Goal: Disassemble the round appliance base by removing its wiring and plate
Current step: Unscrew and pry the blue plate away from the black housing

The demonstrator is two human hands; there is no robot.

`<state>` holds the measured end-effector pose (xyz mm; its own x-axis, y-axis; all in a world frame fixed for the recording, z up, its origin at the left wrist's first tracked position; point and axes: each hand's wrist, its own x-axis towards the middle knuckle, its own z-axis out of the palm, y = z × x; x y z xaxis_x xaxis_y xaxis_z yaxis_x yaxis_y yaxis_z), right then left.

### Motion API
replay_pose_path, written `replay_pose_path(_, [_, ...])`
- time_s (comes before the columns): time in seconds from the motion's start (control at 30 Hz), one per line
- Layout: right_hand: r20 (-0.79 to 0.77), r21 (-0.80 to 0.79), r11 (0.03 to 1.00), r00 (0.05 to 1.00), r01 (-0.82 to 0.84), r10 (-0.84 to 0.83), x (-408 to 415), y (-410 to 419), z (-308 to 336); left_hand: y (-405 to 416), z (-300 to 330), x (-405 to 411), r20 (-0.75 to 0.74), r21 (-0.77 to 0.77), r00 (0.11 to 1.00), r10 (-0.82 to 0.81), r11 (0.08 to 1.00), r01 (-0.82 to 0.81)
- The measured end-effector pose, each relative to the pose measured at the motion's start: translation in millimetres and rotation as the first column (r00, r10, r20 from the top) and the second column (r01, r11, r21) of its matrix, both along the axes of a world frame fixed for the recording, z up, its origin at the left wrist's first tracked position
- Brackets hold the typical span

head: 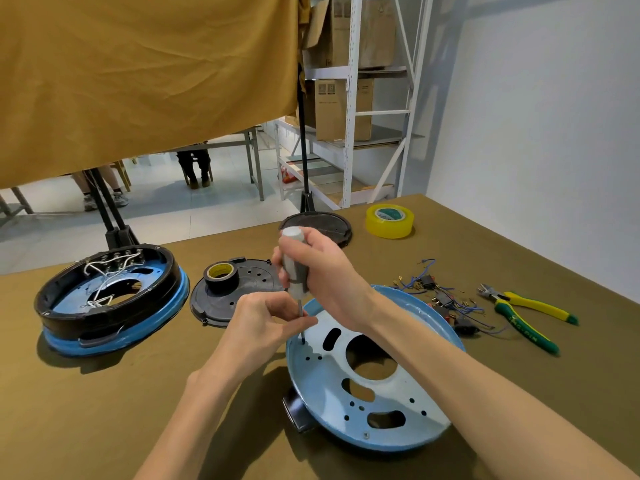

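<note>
A round blue appliance base (408, 434) lies in front of me, its pale perforated plate (332, 379) facing up. My right hand (322, 271) grips the grey handle of a screwdriver (294, 268) held upright, its tip set into the plate near the left rim. My left hand (266, 320) pinches the screwdriver's thin shaft just above the tip. A tangle of blue wires with switches and terminals (446, 299) lies on the table beyond the base.
A second blue-and-black round base (114, 327) with white wiring sits at the left. A black cover (256, 282) carries a black tape roll (221, 275). Another black lid (329, 223), yellow tape (390, 221) and green-yellow pliers (526, 317) lie farther back and right.
</note>
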<state>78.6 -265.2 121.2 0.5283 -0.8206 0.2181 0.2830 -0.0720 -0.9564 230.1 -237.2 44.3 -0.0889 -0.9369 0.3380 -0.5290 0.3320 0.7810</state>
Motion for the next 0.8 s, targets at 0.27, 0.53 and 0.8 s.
replay_pose_path(0.27, [0.013, -0.057, 0.986, 0.988, 0.154, -0.154, -14.2, -7.1, -4.5, 2.9, 8.5, -1.7, 0.143, 0.083, 0.982, -0.120, 0.991, 0.109])
replay_pose_path(0.53, [-0.022, 0.009, 0.990, 0.989, -0.143, 0.143, -6.3, -10.1, 0.0, 1.4, 6.3, 1.3, 0.169, -0.002, 0.985, 0.041, 0.999, -0.041])
replay_pose_path(0.8, [0.011, 0.034, 0.999, 1.000, 0.009, -0.009, 1.2, -11.9, -8.6, 0.1, 8.8, 3.3, 0.158, 0.061, 0.987, -0.019, 0.998, 0.010])
